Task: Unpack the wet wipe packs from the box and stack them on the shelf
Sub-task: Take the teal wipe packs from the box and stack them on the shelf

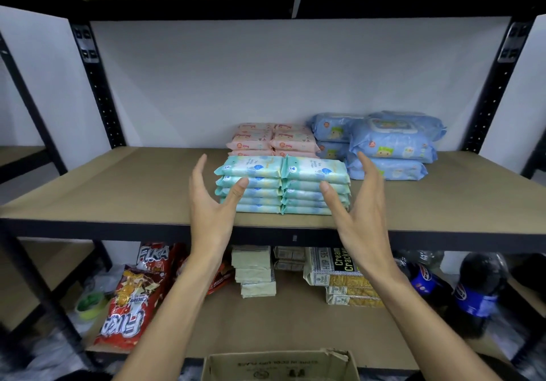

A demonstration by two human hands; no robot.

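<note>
While left hand (208, 203), right hand (357, 206) flank wipe packs (283, 170), bag (154, 255) reads "FIKA"

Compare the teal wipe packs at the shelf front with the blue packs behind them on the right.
The teal wipe packs are slim, in two tidy side-by-side stacks; the blue packs are bulkier and piled loosely, overlapping. The top blue pack shows a flip lid; the teal packs show none. Both lie flat on the same shelf.
</note>
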